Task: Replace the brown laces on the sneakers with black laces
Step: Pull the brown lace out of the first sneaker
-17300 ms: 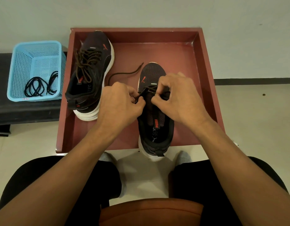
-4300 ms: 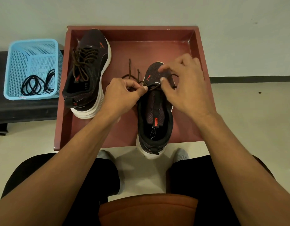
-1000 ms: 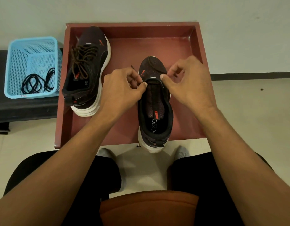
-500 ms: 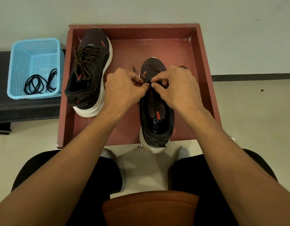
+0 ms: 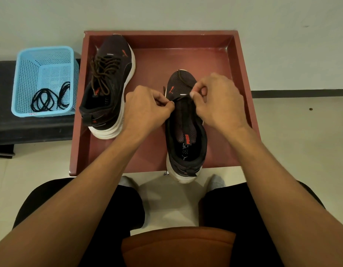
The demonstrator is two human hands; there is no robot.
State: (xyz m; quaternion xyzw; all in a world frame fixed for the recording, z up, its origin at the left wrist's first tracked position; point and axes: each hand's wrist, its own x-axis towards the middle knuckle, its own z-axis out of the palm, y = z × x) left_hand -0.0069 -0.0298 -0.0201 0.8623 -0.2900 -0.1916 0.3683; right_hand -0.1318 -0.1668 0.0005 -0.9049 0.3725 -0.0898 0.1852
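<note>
Two dark sneakers with white soles stand in a red-brown tray (image 5: pixel 242 62). The left sneaker (image 5: pixel 109 89) still carries its brown laces (image 5: pixel 103 74). The right sneaker (image 5: pixel 186 135) has its heel over the tray's front edge. Almost all its eyelets are bare. A brown lace (image 5: pixel 183 78) loops over its toe. My left hand (image 5: pixel 145 110) pinches the shoe's left eyelet edge near the toe. My right hand (image 5: pixel 218 101) pinches the brown lace at the lowest eyelets. Black laces (image 5: pixel 49 99) lie coiled in the blue basket (image 5: pixel 22 74).
The blue basket sits on a dark bench (image 5: pixel 32 130) left of the tray. A pale wall rises behind the tray, and a light tiled floor (image 5: pixel 301 132) lies to the right. My knees and an orange-brown seat edge (image 5: pixel 176 245) fill the bottom.
My hands have drawn slightly apart at the toe eyelets. The right hand has shifted up and right, pulling the brown lace into a loop over the toe.
</note>
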